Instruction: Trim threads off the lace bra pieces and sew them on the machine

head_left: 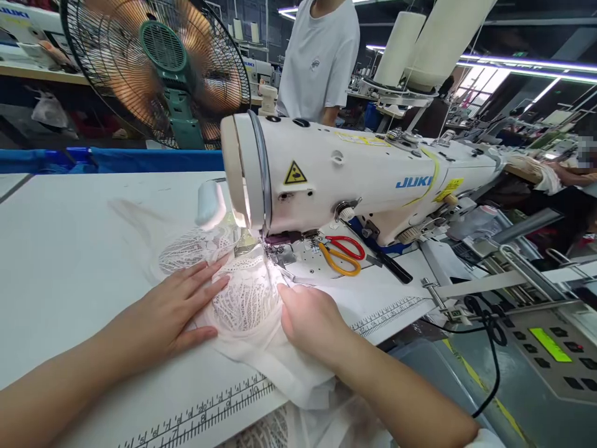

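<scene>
A pair of hands guides a white lace cloth [242, 305] beneath the near end of a sewing machine [317, 180] on a factory floor. The cloth lies on a white table [84, 267], its upper part under the sewing machine's needle and its loose lower folds spilling toward the table's near edge, on the side of the sewing machine closest to the wearer.

The left hand [180, 305], left of the sewing machine's needle, lies palm down with fingers loosely spread on the cloth. The right hand [312, 317], just to the near side of the needle, is curled, thumb and forefinger closed on the cloth's right-hand edge; its other fingers are mostly hidden.

The cloth looks light and limp, likely to wrinkle or slide on the smooth table. Its open lace panels appear delicate and could snag or stretch if pulled hard; the plain, denser edge seems the safer place to pinch, with flat fingertips smoothing the lace. Fingers would do well to stay clear of the needle.

Scissors with red and orange handles [346, 272] rest right of the needle, under the sewing machine's arm. Behind the sewing machine stand a fan [163, 46] and a person in a white T-shirt [317, 68].
</scene>
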`<state>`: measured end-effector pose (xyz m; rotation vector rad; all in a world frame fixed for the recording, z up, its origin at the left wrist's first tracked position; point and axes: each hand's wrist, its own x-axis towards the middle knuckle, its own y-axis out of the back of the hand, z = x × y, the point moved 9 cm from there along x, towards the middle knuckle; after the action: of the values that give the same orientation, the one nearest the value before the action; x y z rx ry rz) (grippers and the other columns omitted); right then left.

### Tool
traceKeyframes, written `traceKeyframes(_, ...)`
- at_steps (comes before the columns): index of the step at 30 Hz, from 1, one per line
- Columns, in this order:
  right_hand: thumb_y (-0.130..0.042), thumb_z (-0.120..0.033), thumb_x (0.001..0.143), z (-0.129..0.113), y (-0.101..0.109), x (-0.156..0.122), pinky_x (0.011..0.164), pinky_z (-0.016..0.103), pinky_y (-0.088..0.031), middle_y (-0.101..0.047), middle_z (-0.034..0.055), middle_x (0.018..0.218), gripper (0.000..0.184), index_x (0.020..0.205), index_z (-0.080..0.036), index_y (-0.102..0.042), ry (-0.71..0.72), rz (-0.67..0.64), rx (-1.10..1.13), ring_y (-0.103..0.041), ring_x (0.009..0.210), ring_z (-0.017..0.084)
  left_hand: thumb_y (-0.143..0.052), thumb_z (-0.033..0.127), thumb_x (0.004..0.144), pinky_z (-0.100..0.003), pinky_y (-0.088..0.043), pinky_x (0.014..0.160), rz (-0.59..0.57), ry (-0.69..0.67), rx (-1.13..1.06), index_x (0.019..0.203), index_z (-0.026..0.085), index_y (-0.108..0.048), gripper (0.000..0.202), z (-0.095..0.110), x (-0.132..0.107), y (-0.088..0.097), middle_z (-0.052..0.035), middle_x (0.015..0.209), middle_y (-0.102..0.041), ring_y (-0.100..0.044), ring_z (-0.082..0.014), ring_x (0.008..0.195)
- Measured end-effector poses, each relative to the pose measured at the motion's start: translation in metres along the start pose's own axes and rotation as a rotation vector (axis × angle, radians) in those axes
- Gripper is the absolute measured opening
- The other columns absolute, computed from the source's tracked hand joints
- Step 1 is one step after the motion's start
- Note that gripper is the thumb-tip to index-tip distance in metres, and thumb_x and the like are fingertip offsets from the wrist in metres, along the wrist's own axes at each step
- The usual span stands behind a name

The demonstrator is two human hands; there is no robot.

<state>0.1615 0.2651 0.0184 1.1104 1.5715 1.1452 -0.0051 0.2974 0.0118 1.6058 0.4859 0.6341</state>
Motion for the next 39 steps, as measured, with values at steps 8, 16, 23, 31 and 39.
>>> traceKeyframes(8,-0.049,-0.01,0.079,0.0,0.006,0.007,0.046,0.027,-0.023,-0.063,0.0032,0.076,0.017,0.091,-0.018,-0.059,-0.012,0.02,-0.001,-0.058,0.066,0.018,-0.035,0.052,0.092,-0.043,-0.026,0.109,-0.002,-0.021,0.04,0.142,0.024,-0.027,0.058,-0.006,0.005,0.001,-0.0083,0.153,-0.023,-0.028,-0.0301,0.135)
traceKeyframes(16,-0.049,-0.014,0.084,0.003,0.009,0.001,0.046,0.027,-0.021,-0.062,0.0029,0.075,0.016,0.093,-0.021,-0.06,0.04,-0.009,-0.06,-0.057,0.066,0.018,-0.037,0.05,0.092,-0.041,-0.022,0.111,-0.034,-0.029,0.035,0.142,0.025,-0.025,0.058,-0.015,0.006,-0.007,-0.0059,0.154,-0.021,-0.025,-0.0288,0.136)
traceKeyframes(23,-0.045,-0.018,0.087,0.004,0.011,0.01,0.044,0.026,-0.019,-0.062,0.0023,0.071,0.022,0.103,-0.021,-0.059,0.032,-0.111,-0.062,-0.056,0.06,0.016,-0.026,0.064,0.089,-0.037,-0.021,0.11,-0.034,-0.033,0.04,0.142,0.024,-0.031,0.067,-0.03,0.013,-0.011,-0.0049,0.154,-0.022,-0.028,-0.0268,0.135)
traceKeyframes(31,-0.043,-0.017,0.087,0.005,0.01,0.01,0.043,0.025,-0.023,-0.065,0.0044,0.076,0.038,0.124,-0.022,-0.052,0.055,-0.13,-0.084,-0.059,0.062,0.017,-0.023,0.063,0.09,-0.037,-0.022,0.109,-0.037,-0.019,0.024,0.139,0.021,-0.037,0.066,-0.036,0.02,-0.004,-0.005,0.154,-0.021,-0.03,-0.0255,0.134)
traceKeyframes(39,-0.045,-0.011,0.084,0.004,0.008,0.018,0.046,0.025,-0.031,-0.069,0.006,0.081,0.05,0.133,-0.02,-0.045,0.036,-0.196,-0.1,-0.063,0.067,0.019,-0.011,0.065,0.09,-0.045,-0.022,0.109,-0.078,0.006,0.073,0.14,0.02,-0.032,0.07,-0.045,0.03,0.002,-0.008,0.151,-0.028,-0.032,-0.0254,0.134)
